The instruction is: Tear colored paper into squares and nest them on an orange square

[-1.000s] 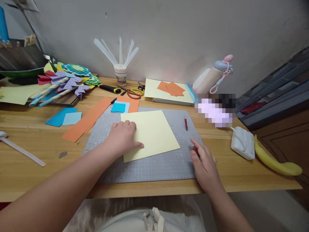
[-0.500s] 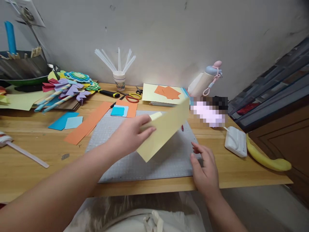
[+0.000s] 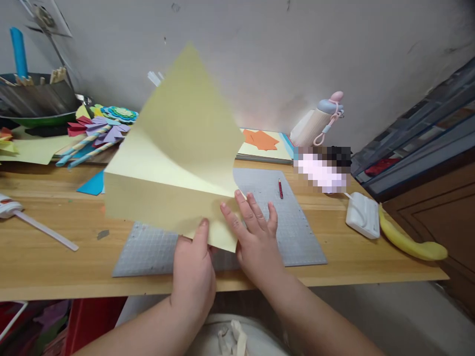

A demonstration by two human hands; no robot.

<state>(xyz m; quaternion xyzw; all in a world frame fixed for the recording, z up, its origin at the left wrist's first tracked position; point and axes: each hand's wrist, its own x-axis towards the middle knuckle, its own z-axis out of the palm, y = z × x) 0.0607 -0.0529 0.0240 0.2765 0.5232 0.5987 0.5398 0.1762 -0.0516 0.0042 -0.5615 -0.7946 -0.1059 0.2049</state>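
A large pale yellow sheet of paper (image 3: pixel 174 148) rises in front of me over the grey cutting mat (image 3: pixel 300 240), with a crease across its lower part. My left hand (image 3: pixel 193 272) grips its bottom edge, thumb on the near face and the other fingers behind. Against the lower right corner, my right hand (image 3: pixel 260 242) rests with fingers stretched and spread; its thumb is hidden. A short red pencil (image 3: pixel 280 189) lies on the mat, right of the paper. The sheet covers the mat's left and far parts and whatever lies there.
Behind, a paper stack carries orange pieces (image 3: pixel 261 140); a bottle (image 3: pixel 315 123) stands beside it. Paper flowers (image 3: pixel 106 129) and a pan (image 3: pixel 37 99) sit left, with a glue gun (image 3: pixel 9 206) nearer. A white device (image 3: pixel 361 215) and a banana (image 3: pixel 411 242) lie right.
The yellow paper has turned, come closer and now stands up. My left hand has moved down to its bottom edge; my right hand has come left onto its corner.
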